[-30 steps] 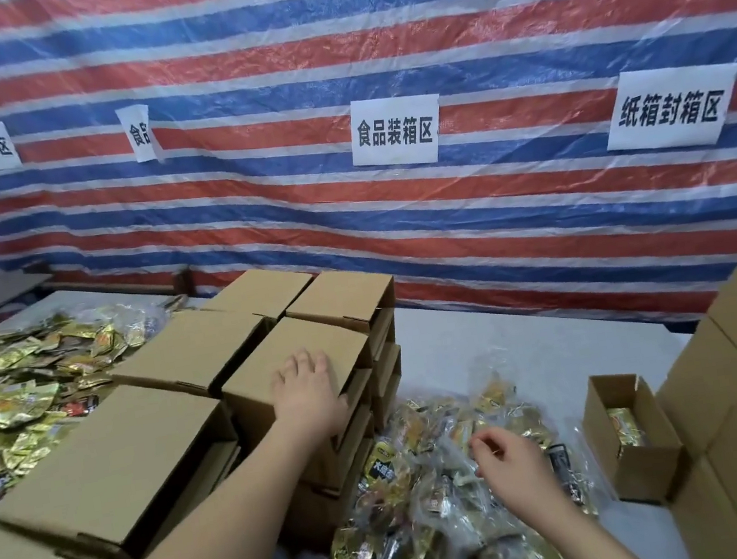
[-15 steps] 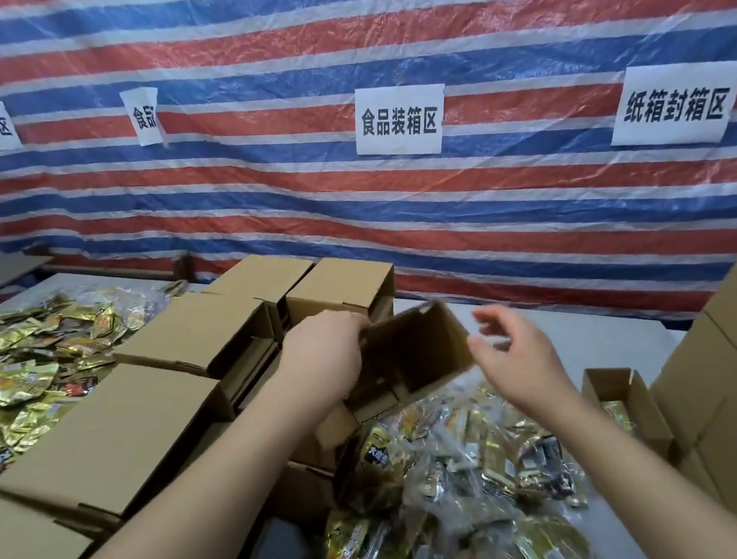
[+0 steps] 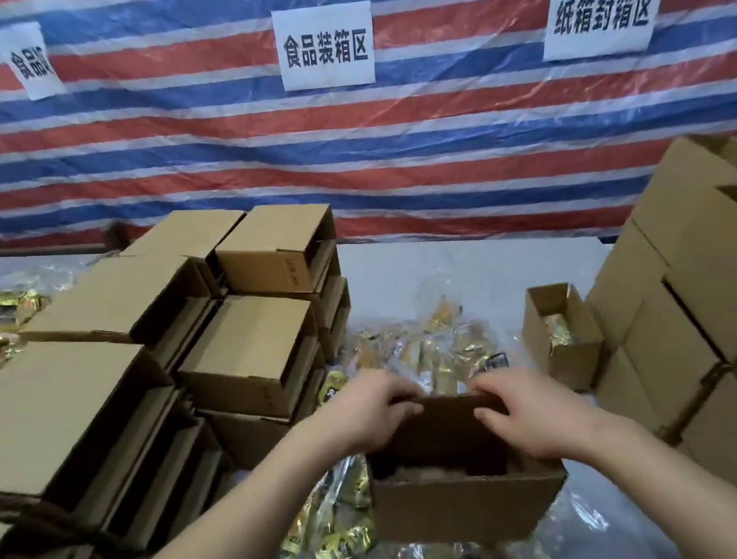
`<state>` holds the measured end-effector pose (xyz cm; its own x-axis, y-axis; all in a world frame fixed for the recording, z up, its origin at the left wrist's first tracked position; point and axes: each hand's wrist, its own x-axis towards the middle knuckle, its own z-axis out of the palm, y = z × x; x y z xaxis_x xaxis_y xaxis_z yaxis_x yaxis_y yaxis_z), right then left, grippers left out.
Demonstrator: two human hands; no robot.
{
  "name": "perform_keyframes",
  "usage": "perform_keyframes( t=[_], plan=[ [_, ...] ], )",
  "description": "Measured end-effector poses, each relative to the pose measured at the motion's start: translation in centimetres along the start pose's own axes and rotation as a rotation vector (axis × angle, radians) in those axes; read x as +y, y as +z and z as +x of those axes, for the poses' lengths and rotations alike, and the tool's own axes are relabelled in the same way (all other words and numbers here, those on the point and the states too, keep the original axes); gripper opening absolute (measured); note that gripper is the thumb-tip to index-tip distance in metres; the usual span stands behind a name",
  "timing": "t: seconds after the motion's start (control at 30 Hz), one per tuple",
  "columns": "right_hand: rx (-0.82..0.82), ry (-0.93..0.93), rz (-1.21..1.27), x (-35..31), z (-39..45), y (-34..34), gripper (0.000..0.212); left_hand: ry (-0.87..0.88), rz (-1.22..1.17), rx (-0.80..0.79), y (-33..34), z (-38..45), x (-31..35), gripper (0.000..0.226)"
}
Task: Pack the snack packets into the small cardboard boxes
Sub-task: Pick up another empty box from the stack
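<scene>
Both hands hold one small open box (image 3: 463, 498) by its far wall: the left hand (image 3: 366, 414) has its fingers curled over the top edge at the left part, and the right hand (image 3: 530, 413) has its fingers curled over the same edge at the right part, thumb on the inner side. So each grip is closed on the cardboard. The box stands with its opening up, and its long axis runs from left to right across the view. It sits on the heap of snack packets (image 3: 349, 557) near the front edge of the counter (image 3: 473, 264), below and just in front of the two hands. The inside looks dark; I cannot tell what lies in it. A second small box (image 3: 561, 347), open and with gold packets inside, stands toward the right edge. Stacks of closed boxes (image 3: 244, 353) fill the left side, and bigger cartons (image 3: 715, 301) the right edge.
</scene>
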<state>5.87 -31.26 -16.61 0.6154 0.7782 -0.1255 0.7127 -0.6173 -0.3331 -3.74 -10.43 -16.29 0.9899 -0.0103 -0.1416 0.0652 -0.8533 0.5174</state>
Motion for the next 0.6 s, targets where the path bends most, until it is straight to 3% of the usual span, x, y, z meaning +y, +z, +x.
perform_keyframes(
  t=[0.13, 0.3, 0.6],
  plan=[
    [-0.049, 0.07, 0.038, 1.6, -2.2, 7.5, 0.026, -0.003, -0.032, -0.12, 6.3, -0.5, -1.8, 0.021],
    [-0.088, 0.14, 0.078, 1.5, -4.3, 13.1, 0.011, -0.022, -0.034, -0.19, 11.6, -2.0, -3.7, 0.023],
    [-0.025, 0.112, -0.001, 0.6, -5.0, 15.3, 0.019, 0.053, 0.029, -0.022, 15.1, -3.6, -5.7, 0.024]
  ],
)
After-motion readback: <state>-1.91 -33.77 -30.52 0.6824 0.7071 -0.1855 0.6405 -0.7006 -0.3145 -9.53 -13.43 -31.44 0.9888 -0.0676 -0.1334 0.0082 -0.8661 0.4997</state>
